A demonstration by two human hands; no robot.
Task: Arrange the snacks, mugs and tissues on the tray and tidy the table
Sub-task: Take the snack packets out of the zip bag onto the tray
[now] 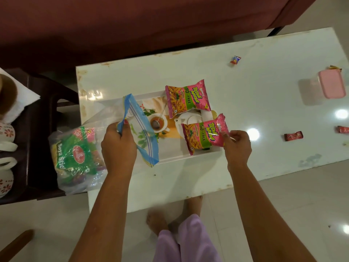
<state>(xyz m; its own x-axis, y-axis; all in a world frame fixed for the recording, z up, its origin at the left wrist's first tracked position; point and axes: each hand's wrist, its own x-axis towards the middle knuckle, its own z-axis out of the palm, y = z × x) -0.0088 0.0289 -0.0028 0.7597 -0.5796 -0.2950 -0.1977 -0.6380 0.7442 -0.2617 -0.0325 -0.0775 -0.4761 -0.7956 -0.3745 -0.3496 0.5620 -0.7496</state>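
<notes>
A white tray (170, 157) with a printed tea picture lies on the white table (264, 91). One pink snack packet (187, 98) rests on the tray's far side. My right hand (237, 143) pinches the corner of a second pink snack packet (204, 136) at the tray's right end. My left hand (118, 144) grips the blue-edged mouth of a clear zip bag (79, 159), which hangs over the table's left edge with a green snack packet and other packets inside. White mugs (5, 133) with red flowers and white tissues (24, 99) sit on a dark stand at far left.
Small wrapped sweets (235, 60) (293, 136) lie on the table's right half, another at the right edge (342, 129). A clear box with a pink lid (330, 86) stands at far right. A maroon sofa (132, 25) runs behind the table. My bare feet (156, 222) are below the front edge.
</notes>
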